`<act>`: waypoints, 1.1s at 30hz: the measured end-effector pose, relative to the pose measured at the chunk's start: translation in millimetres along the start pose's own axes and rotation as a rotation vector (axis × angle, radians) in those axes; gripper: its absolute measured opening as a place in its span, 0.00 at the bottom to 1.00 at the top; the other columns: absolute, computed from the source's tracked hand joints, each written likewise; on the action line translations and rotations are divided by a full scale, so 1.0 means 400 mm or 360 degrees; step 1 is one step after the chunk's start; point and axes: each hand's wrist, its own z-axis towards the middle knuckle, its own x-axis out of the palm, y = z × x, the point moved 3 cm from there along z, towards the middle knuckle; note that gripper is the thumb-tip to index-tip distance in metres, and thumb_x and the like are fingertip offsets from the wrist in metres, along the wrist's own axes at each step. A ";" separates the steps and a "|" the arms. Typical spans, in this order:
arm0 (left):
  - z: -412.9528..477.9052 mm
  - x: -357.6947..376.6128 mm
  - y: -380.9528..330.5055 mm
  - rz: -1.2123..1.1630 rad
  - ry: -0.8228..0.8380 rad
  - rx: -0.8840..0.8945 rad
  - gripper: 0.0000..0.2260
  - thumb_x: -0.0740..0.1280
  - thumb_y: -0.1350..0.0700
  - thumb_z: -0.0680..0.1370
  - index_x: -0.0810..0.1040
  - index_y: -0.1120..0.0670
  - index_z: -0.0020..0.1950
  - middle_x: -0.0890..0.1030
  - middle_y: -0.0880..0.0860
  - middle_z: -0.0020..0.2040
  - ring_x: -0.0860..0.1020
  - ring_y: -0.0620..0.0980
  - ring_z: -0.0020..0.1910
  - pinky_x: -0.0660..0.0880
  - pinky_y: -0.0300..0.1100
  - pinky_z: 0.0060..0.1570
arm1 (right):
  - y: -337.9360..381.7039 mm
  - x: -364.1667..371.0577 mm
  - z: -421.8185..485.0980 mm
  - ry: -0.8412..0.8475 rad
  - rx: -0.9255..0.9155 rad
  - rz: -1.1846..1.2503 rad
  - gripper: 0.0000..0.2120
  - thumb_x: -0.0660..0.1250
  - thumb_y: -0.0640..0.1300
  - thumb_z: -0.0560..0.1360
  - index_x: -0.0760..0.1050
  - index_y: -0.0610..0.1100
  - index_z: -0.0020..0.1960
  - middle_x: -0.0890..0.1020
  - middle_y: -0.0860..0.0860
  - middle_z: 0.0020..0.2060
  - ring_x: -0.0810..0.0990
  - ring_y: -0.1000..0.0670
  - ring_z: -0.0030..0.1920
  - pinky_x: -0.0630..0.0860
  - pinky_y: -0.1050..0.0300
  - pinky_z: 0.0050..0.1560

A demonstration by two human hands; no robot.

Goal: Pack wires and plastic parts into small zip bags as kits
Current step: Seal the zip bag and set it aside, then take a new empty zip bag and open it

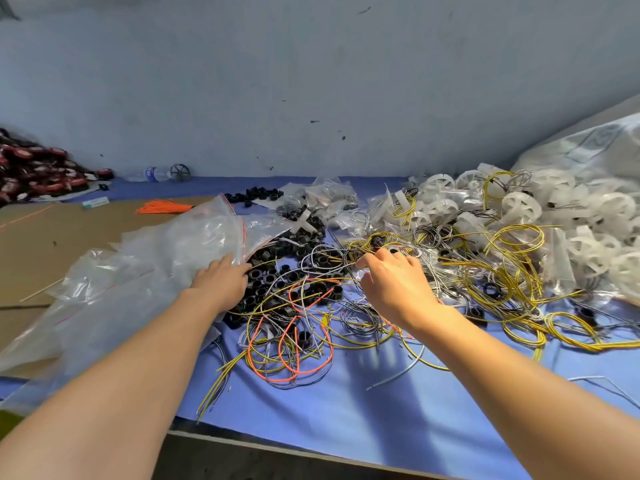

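Head view: both hands work among kit parts on the blue cloth point(346, 410).
Left hand point(221, 282) rests flat-fingered on clear zip bags point(156, 258) at nine o'clock; right hand point(394, 285) pinches a grey wire point(346, 262) at twelve o'clock of the black plastic rings point(263, 282).

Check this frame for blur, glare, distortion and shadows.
Head view: wide-angle distortion stretches both forearms; the zip bags at left are smeared and carry soft glare; arm shadows fall on the blue cloth; the left hand, right hand and wires are reasonably sharp; the white plastic wheels look soft.
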 end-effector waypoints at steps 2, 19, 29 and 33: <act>0.005 0.004 -0.007 -0.0039 0.0000 0.0003 0.19 0.51 0.52 0.84 0.63 0.50 0.75 0.64 0.57 0.73 0.68 0.61 0.68 0.68 0.55 0.63 | -0.010 0.011 0.001 -0.0005 -0.0013 -0.0001 0.17 0.56 0.48 0.81 0.70 0.53 0.68 0.74 0.49 0.61 0.72 0.44 0.63 0.64 0.47 0.64; -0.120 -0.354 -0.353 -0.2035 -0.1022 0.0358 0.14 0.59 0.55 0.83 0.79 0.57 0.64 0.83 0.54 0.59 0.80 0.50 0.58 0.77 0.45 0.60 | -0.068 -0.001 0.016 -0.0135 0.0625 0.1628 0.13 0.59 0.49 0.81 0.75 0.48 0.62 0.80 0.47 0.59 0.78 0.50 0.51 0.74 0.54 0.53; -0.310 -0.239 -0.541 -0.3501 -0.0850 0.0252 0.09 0.61 0.56 0.83 0.80 0.52 0.57 0.85 0.45 0.48 0.84 0.48 0.50 0.79 0.37 0.41 | -0.288 -0.077 -0.078 0.0017 0.1079 0.3345 0.29 0.58 0.64 0.79 0.71 0.40 0.64 0.82 0.43 0.53 0.83 0.46 0.50 0.81 0.48 0.48; -0.325 -0.035 -0.522 -0.3322 -0.0573 -0.0281 0.12 0.60 0.58 0.83 0.77 0.59 0.64 0.85 0.47 0.45 0.83 0.48 0.45 0.81 0.37 0.35 | -0.346 -0.026 -0.145 0.0118 0.1139 0.2948 0.17 0.62 0.56 0.79 0.78 0.44 0.58 0.84 0.48 0.47 0.81 0.48 0.49 0.76 0.52 0.52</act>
